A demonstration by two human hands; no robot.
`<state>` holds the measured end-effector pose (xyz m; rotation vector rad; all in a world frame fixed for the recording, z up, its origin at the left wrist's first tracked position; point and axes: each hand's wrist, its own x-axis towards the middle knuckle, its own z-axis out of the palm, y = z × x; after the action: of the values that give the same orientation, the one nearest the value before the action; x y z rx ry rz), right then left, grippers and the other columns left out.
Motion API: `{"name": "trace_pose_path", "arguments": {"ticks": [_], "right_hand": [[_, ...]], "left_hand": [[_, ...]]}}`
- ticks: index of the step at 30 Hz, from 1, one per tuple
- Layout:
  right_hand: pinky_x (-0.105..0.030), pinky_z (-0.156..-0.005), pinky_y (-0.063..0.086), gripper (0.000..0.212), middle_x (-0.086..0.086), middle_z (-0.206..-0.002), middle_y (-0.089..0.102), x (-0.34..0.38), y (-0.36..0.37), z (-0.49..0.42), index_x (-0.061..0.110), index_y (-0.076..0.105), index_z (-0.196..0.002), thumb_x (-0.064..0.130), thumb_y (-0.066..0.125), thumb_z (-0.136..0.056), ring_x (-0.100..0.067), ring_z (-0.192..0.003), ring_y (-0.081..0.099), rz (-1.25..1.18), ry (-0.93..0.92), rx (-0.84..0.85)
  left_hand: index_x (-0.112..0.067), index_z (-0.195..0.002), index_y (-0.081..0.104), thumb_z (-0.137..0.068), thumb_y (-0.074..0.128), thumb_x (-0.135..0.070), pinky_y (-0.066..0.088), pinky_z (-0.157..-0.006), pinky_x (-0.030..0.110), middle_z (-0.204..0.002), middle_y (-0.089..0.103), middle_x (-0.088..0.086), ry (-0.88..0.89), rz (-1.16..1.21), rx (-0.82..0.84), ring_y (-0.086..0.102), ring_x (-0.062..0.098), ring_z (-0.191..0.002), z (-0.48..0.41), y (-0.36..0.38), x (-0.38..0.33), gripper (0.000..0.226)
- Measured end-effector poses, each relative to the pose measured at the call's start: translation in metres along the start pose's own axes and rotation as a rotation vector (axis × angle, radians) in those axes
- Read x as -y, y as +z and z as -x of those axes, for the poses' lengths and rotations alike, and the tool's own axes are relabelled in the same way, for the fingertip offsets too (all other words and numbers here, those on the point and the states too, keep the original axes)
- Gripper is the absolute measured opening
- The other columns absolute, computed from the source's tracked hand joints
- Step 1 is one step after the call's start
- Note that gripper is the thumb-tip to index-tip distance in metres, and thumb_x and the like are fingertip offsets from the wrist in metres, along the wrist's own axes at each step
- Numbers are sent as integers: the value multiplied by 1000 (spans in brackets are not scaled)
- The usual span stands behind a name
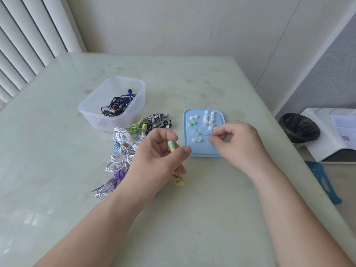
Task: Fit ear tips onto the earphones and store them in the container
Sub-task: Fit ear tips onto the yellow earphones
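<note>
My left hand (159,157) pinches a yellow earphone with a mint green ear tip (171,145) between thumb and fingers; its yellow cord bundle (178,180) hangs below the hand. My right hand (237,145) hovers over the blue lid (204,153), fingers curled, thumb and forefinger close together; whether they hold a tip I cannot tell. White ear tips (209,117) and a green pair (191,123) lie on the lid. A pile of bundled earphones (125,149) lies left of my left hand. The clear container (112,102) holds dark and blue earphones.
The pale green table (192,218) ends at a wall behind. A black-lined bin (299,128) and a white device with papers (333,132) stand off the right edge. A blue object (323,178) lies on the floor. Blinds hang at the left.
</note>
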<state>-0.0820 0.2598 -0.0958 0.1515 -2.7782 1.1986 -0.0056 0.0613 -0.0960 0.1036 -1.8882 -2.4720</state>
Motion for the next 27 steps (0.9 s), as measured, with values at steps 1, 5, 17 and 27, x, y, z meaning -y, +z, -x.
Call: {"name": "trace_pose_path", "arguments": {"ticks": [1,5,17,27], "right_hand": [[-17,-66,45,5,11,-82,64,-1,2,0,25,78,-81,21,80,-84,3,-67,58,48,-19,15],[-33,-80,54,6,10,-91,61,-4,1,-1,25,78,-87,19,78,-85,-7,-83,62,143,-49,41],[-31,-61,54,6,-16,-84,76,43,10,31,2,73,-92,-3,73,-89,-24,-75,71,-745,-38,387],[-39,-75,61,7,-22,-80,74,45,10,29,-2,74,-92,-1,76,-85,-32,-72,71,-908,154,322]], "left_hand": [[-12,-100,51,-87,77,6,51,-59,36,-64,52,1,-8,24,12,49,17,-47,0,0,0,35],[-16,-97,49,-73,68,10,47,-52,29,-63,40,0,-26,99,38,37,15,-47,-1,0,-2,40],[-15,-100,54,-73,64,13,46,-58,29,-68,41,3,-20,200,106,45,20,-58,0,-2,-9,40],[-10,-103,63,-80,78,7,54,-62,34,-95,61,5,42,-64,22,60,21,-63,3,-3,-7,32]]}}
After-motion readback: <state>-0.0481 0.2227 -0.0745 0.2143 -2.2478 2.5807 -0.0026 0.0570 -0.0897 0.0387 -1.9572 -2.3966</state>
